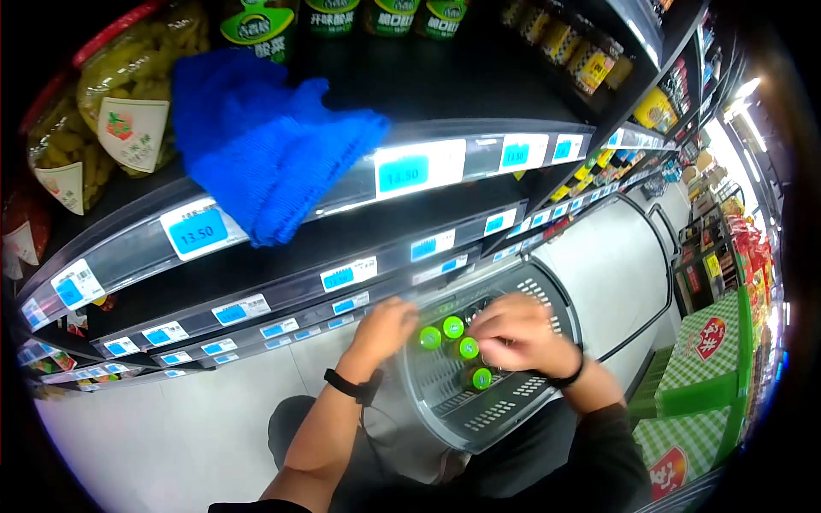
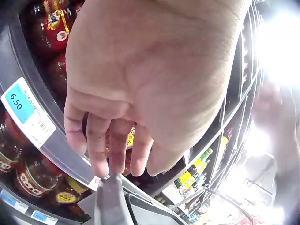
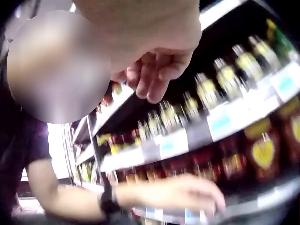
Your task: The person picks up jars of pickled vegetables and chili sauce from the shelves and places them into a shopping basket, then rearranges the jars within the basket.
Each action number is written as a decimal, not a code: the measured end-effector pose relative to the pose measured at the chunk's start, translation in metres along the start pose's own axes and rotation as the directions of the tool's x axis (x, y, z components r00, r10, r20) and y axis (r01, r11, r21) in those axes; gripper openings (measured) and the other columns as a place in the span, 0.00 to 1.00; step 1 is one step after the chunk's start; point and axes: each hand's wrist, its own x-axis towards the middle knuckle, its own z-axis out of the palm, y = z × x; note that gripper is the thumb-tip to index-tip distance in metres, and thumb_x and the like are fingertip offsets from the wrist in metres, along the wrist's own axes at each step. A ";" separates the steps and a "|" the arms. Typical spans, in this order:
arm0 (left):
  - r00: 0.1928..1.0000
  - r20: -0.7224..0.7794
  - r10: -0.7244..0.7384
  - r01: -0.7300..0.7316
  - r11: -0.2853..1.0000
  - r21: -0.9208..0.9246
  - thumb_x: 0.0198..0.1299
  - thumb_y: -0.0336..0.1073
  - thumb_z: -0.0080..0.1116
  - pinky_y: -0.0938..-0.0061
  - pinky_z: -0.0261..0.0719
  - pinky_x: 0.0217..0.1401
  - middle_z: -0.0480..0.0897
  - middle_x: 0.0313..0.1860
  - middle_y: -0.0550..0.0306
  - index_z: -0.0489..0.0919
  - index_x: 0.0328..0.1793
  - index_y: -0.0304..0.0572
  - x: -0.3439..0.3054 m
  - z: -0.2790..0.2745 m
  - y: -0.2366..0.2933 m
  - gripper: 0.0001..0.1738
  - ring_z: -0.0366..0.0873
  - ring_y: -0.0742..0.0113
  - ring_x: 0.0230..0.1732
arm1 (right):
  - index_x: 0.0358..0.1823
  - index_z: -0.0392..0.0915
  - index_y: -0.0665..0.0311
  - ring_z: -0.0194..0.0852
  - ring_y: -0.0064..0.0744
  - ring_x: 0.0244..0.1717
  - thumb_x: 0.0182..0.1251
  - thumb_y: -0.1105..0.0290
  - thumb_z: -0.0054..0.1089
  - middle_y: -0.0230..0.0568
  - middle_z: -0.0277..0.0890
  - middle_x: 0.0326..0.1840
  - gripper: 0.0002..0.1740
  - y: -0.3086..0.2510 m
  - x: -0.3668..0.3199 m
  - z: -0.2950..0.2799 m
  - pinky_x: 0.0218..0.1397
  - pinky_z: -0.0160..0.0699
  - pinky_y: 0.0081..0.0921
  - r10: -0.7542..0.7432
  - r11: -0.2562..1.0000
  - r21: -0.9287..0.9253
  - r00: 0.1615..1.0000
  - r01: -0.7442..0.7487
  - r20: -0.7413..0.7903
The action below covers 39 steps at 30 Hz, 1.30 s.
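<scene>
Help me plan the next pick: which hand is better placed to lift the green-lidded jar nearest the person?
Probably the right hand: it hovers close to that jar and looks empty. The left hand is farther off, by the left side of the basket.

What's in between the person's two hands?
Between the left hand and right hand are jars with green lids, in the gray basket, as the head view shows.
</scene>
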 end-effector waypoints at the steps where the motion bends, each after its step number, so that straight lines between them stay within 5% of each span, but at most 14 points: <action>1: 1.000 0.015 -0.015 0.015 1.000 0.021 0.66 0.38 0.60 0.53 0.81 0.56 0.83 0.50 0.45 0.84 0.51 0.45 0.000 0.003 -0.004 0.12 0.81 0.41 0.54 | 0.29 0.81 0.63 0.84 0.33 0.27 0.60 0.75 0.67 0.38 0.85 0.29 0.03 -0.025 0.038 -0.031 0.31 0.81 0.27 -0.052 0.997 -0.055 0.999 0.052 0.001; 3: 1.000 -0.017 0.002 -0.001 1.000 0.027 0.65 0.38 0.61 0.57 0.81 0.53 0.84 0.47 0.46 0.85 0.50 0.43 -0.001 0.003 -0.002 0.12 0.82 0.45 0.49 | 0.33 0.81 0.66 0.82 0.33 0.28 0.64 0.74 0.62 0.41 0.82 0.29 0.03 -0.048 0.098 -0.068 0.34 0.78 0.25 -0.043 0.986 -0.165 0.994 0.026 -0.099; 4: 1.000 -0.027 0.010 -0.009 1.000 0.030 0.65 0.38 0.62 0.58 0.81 0.51 0.84 0.46 0.46 0.85 0.50 0.42 -0.002 0.003 -0.002 0.12 0.83 0.46 0.47 | 0.38 0.80 0.69 0.82 0.37 0.32 0.65 0.72 0.62 0.45 0.81 0.31 0.06 -0.061 0.130 -0.083 0.37 0.79 0.27 0.002 0.925 -0.378 0.998 -0.028 -0.069; 5: 0.999 -0.028 0.015 -0.015 0.999 0.029 0.65 0.39 0.62 0.59 0.82 0.51 0.84 0.47 0.47 0.85 0.51 0.42 -0.002 0.004 -0.005 0.13 0.83 0.47 0.47 | 0.44 0.80 0.71 0.83 0.41 0.37 0.67 0.70 0.61 0.48 0.80 0.35 0.11 -0.050 0.169 -0.089 0.42 0.80 0.30 -0.149 0.914 -0.391 0.985 0.104 -0.087; 8: 0.999 -0.048 0.020 -0.020 1.000 0.009 0.64 0.39 0.62 0.58 0.82 0.51 0.84 0.47 0.47 0.85 0.52 0.42 -0.003 0.002 -0.002 0.14 0.84 0.47 0.48 | 0.65 0.77 0.65 0.81 0.62 0.56 0.68 0.56 0.59 0.63 0.81 0.57 0.28 -0.011 0.246 -0.103 0.62 0.77 0.44 0.026 0.809 -0.582 0.994 -0.085 -0.109; 9: 0.999 -0.043 0.013 -0.013 1.000 0.012 0.64 0.40 0.62 0.58 0.82 0.51 0.84 0.47 0.47 0.85 0.52 0.43 -0.004 0.002 0.000 0.14 0.84 0.46 0.49 | 0.69 0.74 0.61 0.82 0.46 0.59 0.71 0.56 0.61 0.56 0.81 0.56 0.28 0.019 0.272 -0.111 0.61 0.79 0.32 0.082 0.661 -0.741 0.993 -0.119 -0.087; 10: 0.999 -0.041 0.025 -0.024 1.000 0.012 0.65 0.40 0.62 0.58 0.82 0.51 0.85 0.48 0.47 0.85 0.53 0.44 -0.004 0.002 0.000 0.14 0.84 0.46 0.49 | 0.76 0.68 0.59 0.78 0.61 0.63 0.68 0.48 0.59 0.65 0.79 0.61 0.38 0.030 0.291 -0.112 0.69 0.75 0.44 0.098 0.618 -0.771 0.988 -0.154 -0.119; 11: 0.998 -0.042 0.038 -0.038 0.999 0.014 0.65 0.40 0.62 0.58 0.82 0.52 0.85 0.48 0.48 0.85 0.53 0.45 -0.002 0.002 0.000 0.14 0.83 0.46 0.49 | 0.77 0.66 0.61 0.78 0.60 0.64 0.68 0.48 0.61 0.64 0.78 0.64 0.40 0.054 0.323 -0.121 0.70 0.75 0.42 0.249 0.585 -0.786 0.967 -0.198 -0.058; 12: 0.998 -0.040 0.049 -0.048 0.999 0.015 0.65 0.40 0.62 0.57 0.82 0.52 0.85 0.48 0.48 0.85 0.53 0.45 -0.002 0.002 0.000 0.14 0.83 0.45 0.49 | 0.74 0.69 0.64 0.80 0.59 0.62 0.62 0.47 0.67 0.61 0.80 0.63 0.43 0.118 0.348 -0.129 0.69 0.76 0.42 -0.047 0.599 -0.801 0.998 -0.010 -0.047; 15: 0.999 -0.038 0.024 -0.023 1.000 0.017 0.65 0.40 0.62 0.57 0.82 0.52 0.85 0.48 0.49 0.85 0.53 0.46 -0.002 0.000 0.002 0.14 0.83 0.45 0.50 | 0.74 0.69 0.64 0.80 0.59 0.62 0.61 0.47 0.68 0.60 0.80 0.63 0.44 0.127 0.377 -0.129 0.68 0.76 0.42 0.284 0.614 -0.769 0.959 -0.178 0.005; 23: 0.998 -0.058 0.017 -0.016 1.000 0.018 0.67 0.41 0.60 0.57 0.82 0.55 0.85 0.51 0.48 0.84 0.53 0.45 -0.005 -0.007 -0.004 0.14 0.83 0.44 0.53 | 0.73 0.70 0.65 0.80 0.58 0.62 0.58 0.46 0.71 0.59 0.80 0.63 0.45 0.148 0.409 -0.134 0.68 0.77 0.41 0.438 0.661 -0.689 0.898 -0.297 0.033; 31: 0.996 0.002 -0.085 0.085 0.996 0.009 0.68 0.42 0.58 0.54 0.81 0.60 0.85 0.54 0.46 0.85 0.55 0.49 -0.012 -0.022 0.004 0.14 0.82 0.43 0.58 | 0.72 0.71 0.65 0.80 0.56 0.61 0.55 0.45 0.73 0.58 0.80 0.62 0.47 0.106 0.364 -0.131 0.67 0.77 0.41 0.146 0.707 -0.704 0.988 -0.065 0.055; 34: 0.998 -0.050 -0.037 0.037 0.999 -0.004 0.65 0.40 0.62 0.58 0.82 0.57 0.86 0.53 0.47 0.85 0.53 0.41 -0.010 -0.020 0.000 0.15 0.84 0.45 0.54 | 0.72 0.72 0.65 0.80 0.56 0.61 0.54 0.45 0.74 0.58 0.80 0.62 0.47 0.072 0.335 -0.130 0.67 0.77 0.40 0.014 0.679 -0.734 1.000 -0.001 0.011; 39: 0.996 -0.081 -0.034 0.037 0.999 0.026 0.65 0.38 0.63 0.57 0.82 0.53 0.85 0.48 0.45 0.84 0.52 0.42 -0.010 -0.019 -0.005 0.13 0.84 0.45 0.51 | 0.62 0.73 0.65 0.79 0.45 0.57 0.48 0.55 0.83 0.52 0.78 0.57 0.42 -0.015 0.252 -0.116 0.61 0.80 0.35 0.064 0.719 -0.685 0.992 -0.121 -0.108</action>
